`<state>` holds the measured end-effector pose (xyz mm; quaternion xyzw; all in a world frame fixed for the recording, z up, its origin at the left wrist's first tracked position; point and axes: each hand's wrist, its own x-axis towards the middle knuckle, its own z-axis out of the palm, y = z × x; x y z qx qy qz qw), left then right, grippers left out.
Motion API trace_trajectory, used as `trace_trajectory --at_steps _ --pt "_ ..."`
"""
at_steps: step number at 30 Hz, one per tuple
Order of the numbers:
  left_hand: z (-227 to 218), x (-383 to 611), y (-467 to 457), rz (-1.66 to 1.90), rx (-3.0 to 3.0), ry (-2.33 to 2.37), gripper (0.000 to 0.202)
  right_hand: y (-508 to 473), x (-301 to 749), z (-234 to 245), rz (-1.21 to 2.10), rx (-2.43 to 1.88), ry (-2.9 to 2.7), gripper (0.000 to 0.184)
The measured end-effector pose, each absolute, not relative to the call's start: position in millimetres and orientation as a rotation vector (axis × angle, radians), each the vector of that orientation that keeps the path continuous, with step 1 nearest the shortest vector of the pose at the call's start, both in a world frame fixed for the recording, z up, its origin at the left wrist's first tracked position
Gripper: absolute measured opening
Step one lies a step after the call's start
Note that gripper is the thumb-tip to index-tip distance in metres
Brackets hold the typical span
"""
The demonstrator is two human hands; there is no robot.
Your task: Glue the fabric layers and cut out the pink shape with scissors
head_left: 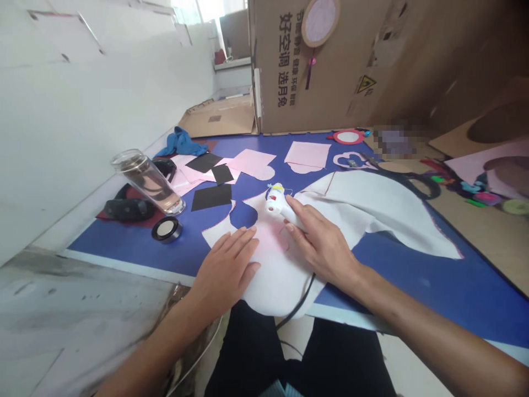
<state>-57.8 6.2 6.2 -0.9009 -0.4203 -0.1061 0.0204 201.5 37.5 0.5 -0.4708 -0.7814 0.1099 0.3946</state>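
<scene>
One smooth white plastic tool (276, 203), one o'clock from the left hand (226, 268), in the right hand (324, 242), fingers curled round it. One pliant white sheet (270, 281), beneath flat, narrowly spaced left fingers. Three four-sided black pieces (211, 197), left hand's eleven o'clock.

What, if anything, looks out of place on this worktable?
The glass bottle stands uncapped near a black sheet, what looks like its lid beside it. That seems odd because a spill could reach the white cloth; none shows.
</scene>
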Motion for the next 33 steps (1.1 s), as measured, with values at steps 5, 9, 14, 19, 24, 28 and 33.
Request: trace_trajectory --at_steps 5,9,14,19,24,28,33 --pt "4 -49 10 -0.326 -2.864 -1.296 0.042 39 203 2 0.248 -1.178 -1.947 0.052" --pt "4 -46 17 -0.326 -2.855 -1.317 0.043 40 205 1 0.207 -1.174 -1.933 0.053" --pt "1 -45 28 -0.314 -2.856 -1.372 0.047 43 209 -2 0.179 -1.182 -1.926 0.054" --pt "0 -42 33 -0.261 -2.857 -1.386 0.053 47 213 -1 0.160 -1.199 -1.887 0.053" --pt "5 -24 36 -0.264 -2.878 -1.344 0.066 50 216 2 0.131 -1.194 -1.858 0.053" --pt "-1 -11 38 -0.183 -2.952 -1.303 0.071 50 219 4 0.132 -1.231 -1.846 0.053" --pt "-8 -12 39 -0.177 -2.961 -1.287 0.075 51 222 7 0.142 -1.240 -1.829 0.052"
